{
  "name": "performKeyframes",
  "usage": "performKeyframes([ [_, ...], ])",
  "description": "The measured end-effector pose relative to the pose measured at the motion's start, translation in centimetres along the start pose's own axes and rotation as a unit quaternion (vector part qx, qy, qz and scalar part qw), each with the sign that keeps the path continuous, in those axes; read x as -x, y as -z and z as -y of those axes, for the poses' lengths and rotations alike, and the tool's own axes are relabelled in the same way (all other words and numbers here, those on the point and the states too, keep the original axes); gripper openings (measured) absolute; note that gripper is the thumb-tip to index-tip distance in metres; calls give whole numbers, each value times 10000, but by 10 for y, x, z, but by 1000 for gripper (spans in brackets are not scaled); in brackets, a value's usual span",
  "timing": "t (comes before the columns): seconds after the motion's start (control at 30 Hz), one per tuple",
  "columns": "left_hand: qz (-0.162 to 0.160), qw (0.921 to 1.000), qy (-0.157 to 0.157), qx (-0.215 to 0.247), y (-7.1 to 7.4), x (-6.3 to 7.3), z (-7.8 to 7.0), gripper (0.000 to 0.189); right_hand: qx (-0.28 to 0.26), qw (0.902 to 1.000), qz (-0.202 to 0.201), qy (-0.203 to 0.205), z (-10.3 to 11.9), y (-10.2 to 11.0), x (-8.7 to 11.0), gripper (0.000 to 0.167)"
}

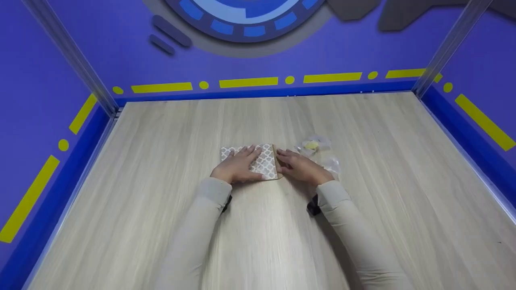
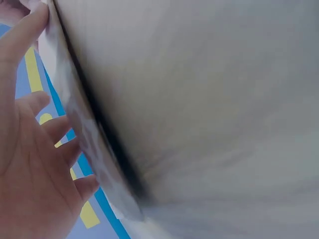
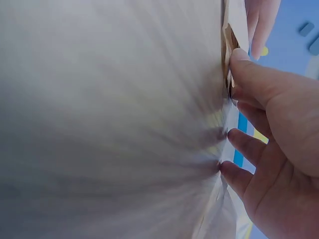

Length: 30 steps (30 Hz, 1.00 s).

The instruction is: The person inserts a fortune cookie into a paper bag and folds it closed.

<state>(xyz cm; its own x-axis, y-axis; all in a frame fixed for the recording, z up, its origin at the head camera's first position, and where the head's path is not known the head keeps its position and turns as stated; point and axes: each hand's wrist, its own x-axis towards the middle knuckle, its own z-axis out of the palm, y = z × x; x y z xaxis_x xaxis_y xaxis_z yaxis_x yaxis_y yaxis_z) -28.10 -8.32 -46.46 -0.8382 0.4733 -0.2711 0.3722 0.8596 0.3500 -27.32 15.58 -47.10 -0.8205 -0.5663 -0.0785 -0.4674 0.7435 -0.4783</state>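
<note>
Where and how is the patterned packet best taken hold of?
Probably across its two long edges, left of the middle, coming from above: the packet is thin and lies patterned side up, longer from side to side than front to back. Its brown right end looks a poorer choice, since the right grip is there.

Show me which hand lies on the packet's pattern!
The left hand, fingers spread across the packet; the right hand is at its brown end instead.
</note>
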Motion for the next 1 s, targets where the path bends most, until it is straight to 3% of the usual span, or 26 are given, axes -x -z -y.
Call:
performKeyframes([
  [0.23, 108, 9998, 142, 69, 3, 3, 3, 97, 384, 9988, 101, 272, 0, 0, -1, 52],
  [0.37, 109, 9998, 137, 29, 3, 5, 4, 97, 565, 9975, 368, 220, 1, 0, -2, 54],
  [0.57, 85, 9999, 48, -26, 2, 6, 6, 99, 534, 9963, 676, 52, 2, 0, -3, 57],
  [1.0, 142, 9999, -5, -19, 3, 3, 6, 102, 369, 9967, 704, 188, 0, 1, -5, 58],
])
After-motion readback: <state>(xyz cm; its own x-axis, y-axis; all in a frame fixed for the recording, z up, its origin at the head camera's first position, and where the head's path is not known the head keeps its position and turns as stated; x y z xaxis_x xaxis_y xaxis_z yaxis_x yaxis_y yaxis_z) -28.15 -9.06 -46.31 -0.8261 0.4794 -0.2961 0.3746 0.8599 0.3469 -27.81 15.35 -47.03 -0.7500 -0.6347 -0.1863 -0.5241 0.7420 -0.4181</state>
